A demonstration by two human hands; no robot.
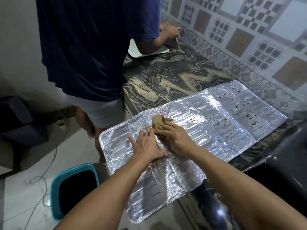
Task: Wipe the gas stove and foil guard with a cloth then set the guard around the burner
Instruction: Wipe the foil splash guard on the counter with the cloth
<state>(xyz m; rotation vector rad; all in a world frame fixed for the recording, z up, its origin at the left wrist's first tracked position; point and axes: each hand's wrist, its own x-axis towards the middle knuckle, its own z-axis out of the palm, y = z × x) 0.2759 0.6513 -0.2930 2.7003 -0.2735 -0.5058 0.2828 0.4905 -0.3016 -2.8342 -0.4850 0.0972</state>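
Marbled counter [166, 77], foil guard [207, 113] flat, near end overhanging. Left hand [146, 145] pressed flat, fingers straight; right hand [172, 135] pushes cloth [158, 122]. Risk: hard rubbing tears or creases foil. Far panels remain spotted. Second person [93, 47] beyond.

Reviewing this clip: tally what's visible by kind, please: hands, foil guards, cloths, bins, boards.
Hands: 3, the wearer's left hand pressing flat on the foil, the right hand on the cloth, another person's hand at the far counter
Foil guards: 1, the foil guard lying unfolded on the counter
Cloths: 1, the tan cloth
Bins: 1, the teal bin
Boards: 1, the white board
Total: 7
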